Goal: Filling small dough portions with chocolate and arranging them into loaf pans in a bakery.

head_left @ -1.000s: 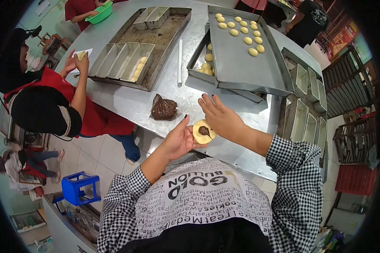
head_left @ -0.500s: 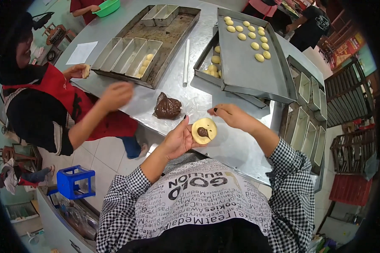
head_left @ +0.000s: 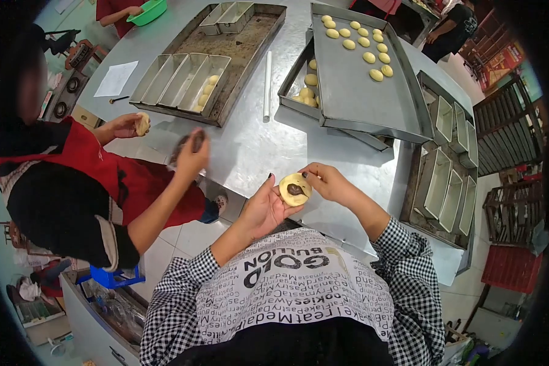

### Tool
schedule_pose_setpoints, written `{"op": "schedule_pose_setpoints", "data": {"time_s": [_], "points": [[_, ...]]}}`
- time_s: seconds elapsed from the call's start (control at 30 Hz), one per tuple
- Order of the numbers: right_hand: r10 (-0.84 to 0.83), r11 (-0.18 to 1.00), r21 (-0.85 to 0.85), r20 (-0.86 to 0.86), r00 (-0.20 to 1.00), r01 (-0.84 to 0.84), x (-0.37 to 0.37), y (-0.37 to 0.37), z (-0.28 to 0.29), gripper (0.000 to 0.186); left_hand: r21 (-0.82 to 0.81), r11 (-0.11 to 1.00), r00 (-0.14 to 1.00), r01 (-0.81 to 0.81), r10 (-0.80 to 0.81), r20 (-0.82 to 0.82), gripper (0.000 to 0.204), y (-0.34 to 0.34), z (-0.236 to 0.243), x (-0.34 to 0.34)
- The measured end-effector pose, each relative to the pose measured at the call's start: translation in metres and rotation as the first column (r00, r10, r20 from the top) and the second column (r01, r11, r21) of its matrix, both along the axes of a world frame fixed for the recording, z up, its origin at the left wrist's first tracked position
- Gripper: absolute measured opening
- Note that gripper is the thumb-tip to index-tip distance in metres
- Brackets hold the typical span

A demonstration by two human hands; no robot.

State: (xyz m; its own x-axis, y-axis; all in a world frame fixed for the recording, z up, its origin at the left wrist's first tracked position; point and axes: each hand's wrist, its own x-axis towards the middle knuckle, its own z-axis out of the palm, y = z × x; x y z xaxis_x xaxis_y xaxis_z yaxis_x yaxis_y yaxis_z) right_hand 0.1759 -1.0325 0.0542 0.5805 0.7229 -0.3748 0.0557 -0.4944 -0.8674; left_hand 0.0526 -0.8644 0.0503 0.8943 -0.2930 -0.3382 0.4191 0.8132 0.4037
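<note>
A flat round of pale dough [head_left: 294, 189] with a dab of brown chocolate filling at its middle lies on the fingers of my left hand [head_left: 263, 207]. My right hand [head_left: 325, 180] pinches the round's right edge with thumb and fingertips. Both hands hover over the front edge of the steel table [head_left: 250, 146]. To my left a co-worker in a red apron holds a small dough piece [head_left: 142, 124] in one hand, and the other hand [head_left: 192, 155] covers the brown chocolate lump on the table.
A flat tray [head_left: 360, 91] with several dough balls rests on another tray at the back right. A deep tray of loaf tins [head_left: 189, 79] sits at the back left, a white rolling pin [head_left: 267, 85] between them. More loaf tins [head_left: 448, 183] stand on the right.
My right hand came back from the chocolate lump and now pinches the dough's edge. The co-worker's hand reached across and landed on the chocolate lump, hiding it.
</note>
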Motion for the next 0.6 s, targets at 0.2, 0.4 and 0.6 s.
{"op": "schedule_pose_setpoints", "data": {"time_s": [0.2, 0.4, 0.6], "points": [[-0.085, 0.982, 0.164, 0.831, 0.550, -0.096, -0.043, -0.003, 0.035, 0.036, -0.101, 0.991, 0.996, -0.091, 0.093, 0.013, 0.064, 0.000, 0.009, 0.000], [0.093, 0.982, -0.057, 0.976, 0.198, -0.182, -0.053, -0.006, 0.026, 0.030, -0.099, 0.990, 0.990, -0.097, 0.107, 0.096, 0.068, -0.007, 0.022, -0.001], [-0.045, 0.975, 0.051, 0.999, 0.031, -0.217, -0.051, -0.006, 0.022, 0.020, 0.001, 0.995, 0.988, -0.102, 0.102, 0.119, 0.069, -0.013, 0.013, -0.003]]}}
